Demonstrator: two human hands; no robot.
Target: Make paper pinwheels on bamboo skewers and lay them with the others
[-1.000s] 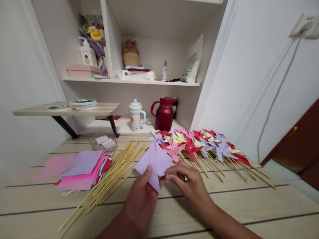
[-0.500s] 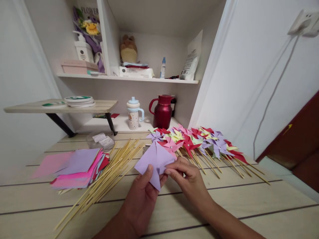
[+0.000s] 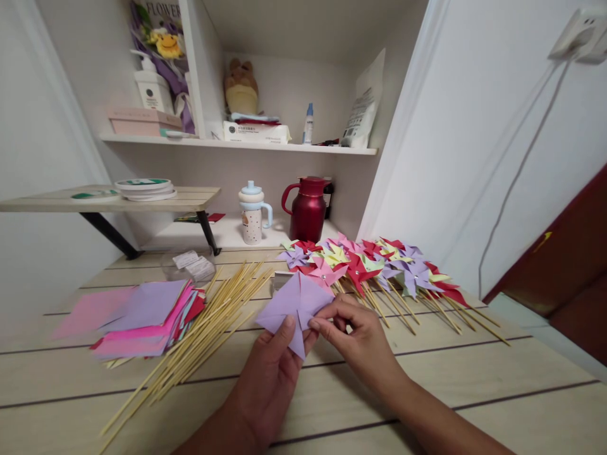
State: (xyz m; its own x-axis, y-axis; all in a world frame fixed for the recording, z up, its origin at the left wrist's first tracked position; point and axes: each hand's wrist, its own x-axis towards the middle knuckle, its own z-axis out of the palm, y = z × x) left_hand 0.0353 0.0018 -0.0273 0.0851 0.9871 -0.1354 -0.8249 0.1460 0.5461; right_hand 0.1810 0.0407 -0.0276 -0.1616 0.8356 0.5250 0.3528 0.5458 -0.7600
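Observation:
A purple paper pinwheel [image 3: 296, 303], cut with slits toward its middle, is held up over the table between both hands. My left hand [image 3: 270, 373] supports it from below, the thumb pressed on its front near the centre. At the paper's right edge, the thumb and bent fingers of my right hand [image 3: 358, 335] pinch one corner. Behind and to the right lie several finished pinwheels [image 3: 363, 268] in red, pink, purple and pale yellow on sticks. To the left is a loose bundle of thin wooden sticks [image 3: 208, 335].
A stack of coloured paper sheets [image 3: 147, 309] lies at the left, with a clear container [image 3: 190, 265] behind it. A small raised shelf [image 3: 194, 201] carries white lids. Farther back stand a tumbler [image 3: 252, 218] and a red jug [image 3: 308, 212].
My right fingers have shifted slightly left with the pinched corner, and the purple paper's slits look narrower. The whole view has shifted a little.

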